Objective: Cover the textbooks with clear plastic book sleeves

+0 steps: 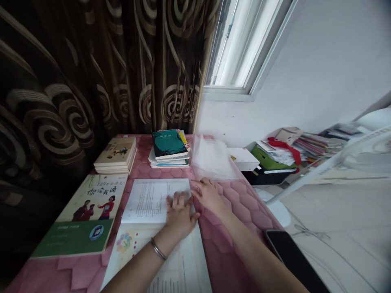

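From where I stand, a dark swirl-patterned curtain (122,61) hangs behind a counter (241,203) covered in pink hexagon-patterned cloth. An open book (146,197) lies between its left and right edges, running toward the near edge. The left hand (179,216) is open, palm down, fingers spread on the upper page. The right hand (207,193) is loosely open at that page's right side; I can't tell whether its fingertips touch paper.

The left palm, if it slid, could crease the page. The clear plastic sheets (212,158) at the far right corner lie just past the right hand and look slippery; a nudge might send them over. The black tablet-like device (295,260) sits along the right edge, where a swinging elbow could knock it off.

On the green-and-cream textbook (88,211) by the left edge I read "129" and, below, "你读我诵". The teal-covered book (169,143) near the far edge carries a title too small for me.
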Demonstrator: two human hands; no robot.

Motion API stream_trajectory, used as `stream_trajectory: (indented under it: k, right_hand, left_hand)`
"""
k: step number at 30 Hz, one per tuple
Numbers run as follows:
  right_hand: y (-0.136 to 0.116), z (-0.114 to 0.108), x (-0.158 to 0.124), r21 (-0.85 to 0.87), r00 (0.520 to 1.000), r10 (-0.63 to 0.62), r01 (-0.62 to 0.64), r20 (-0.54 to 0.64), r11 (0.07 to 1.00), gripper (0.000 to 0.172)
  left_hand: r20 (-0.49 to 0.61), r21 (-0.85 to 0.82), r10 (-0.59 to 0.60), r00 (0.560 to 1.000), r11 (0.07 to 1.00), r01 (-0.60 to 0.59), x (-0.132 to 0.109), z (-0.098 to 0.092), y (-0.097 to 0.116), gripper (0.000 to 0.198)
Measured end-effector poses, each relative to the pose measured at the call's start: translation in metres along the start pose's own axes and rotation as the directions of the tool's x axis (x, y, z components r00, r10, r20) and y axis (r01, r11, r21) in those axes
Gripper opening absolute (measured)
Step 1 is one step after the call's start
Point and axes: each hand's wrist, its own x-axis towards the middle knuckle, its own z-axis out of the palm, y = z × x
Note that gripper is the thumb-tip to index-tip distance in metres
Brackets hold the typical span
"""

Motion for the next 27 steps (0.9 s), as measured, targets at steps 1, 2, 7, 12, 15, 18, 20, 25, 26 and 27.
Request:
stream_trajectory:
  k: [1,2,7,12,15,18,20,25,26,27]
  right_hand:
    - [0.000,0.002,0.007,-0.017,1.000,-0.019,0.019,0.009,1.000,0.045]
    - [0.000,0.005,0.013,-0.020,0.999,-0.030,0.031,0.022,0.999,0.048]
    - [0.004,0.019,0.031,-0.005,0.999,-0.006,0.006,0.032,1.000,0.055]
    - [0.009,0.025,0.044,-0.006,0.998,0.064,-0.064,0.002,0.998,0.054]
    - [0.008,0.027,0.054,-0.017,0.995,0.101,-0.101,-0.007,0.995,0.051]
    - [0.004,0.030,0.061,-0.022,0.991,0.132,-0.133,-0.030,0.991,0.049]
    - [0.002,0.031,0.062,-0.024,0.988,0.149,-0.150,-0.041,0.988,0.052]
    - [0.003,0.031,0.041,0.008,0.991,0.130,-0.130,-0.011,0.992,0.059]
    - [0.004,0.031,0.035,0.014,0.993,0.116,-0.116,-0.004,0.993,0.060]
    - [0.005,0.031,0.030,0.018,0.994,0.108,-0.108,0.000,0.994,0.060]
  left_hand:
    - [-0.010,-0.001,0.002,1.000,1.000,-0.002,0.000,0.002,-0.001,0.061]
    - [-0.016,-0.003,0.005,1.000,1.000,-0.005,0.001,0.003,-0.002,0.062]
    - [0.000,-0.017,0.002,1.000,1.000,-0.002,0.004,0.008,-0.005,0.064]
    - [0.007,-0.028,-0.012,1.000,1.000,0.012,0.004,0.009,-0.004,0.064]
    - [0.020,-0.038,-0.011,1.000,0.999,0.012,0.004,0.007,-0.003,0.064]
    - [0.046,-0.030,-0.019,0.999,0.999,0.020,0.002,0.003,-0.002,0.065]
    - [0.058,-0.022,-0.024,0.998,0.999,0.026,0.001,0.000,-0.001,0.065]
    - [0.049,-0.026,-0.034,0.998,0.999,0.036,0.000,-0.004,0.001,0.065]
    - [0.046,-0.029,-0.035,0.998,0.999,0.037,0.000,-0.004,0.001,0.065]
    - [0.044,-0.032,-0.035,0.998,0.999,0.036,0.000,-0.004,0.002,0.064]
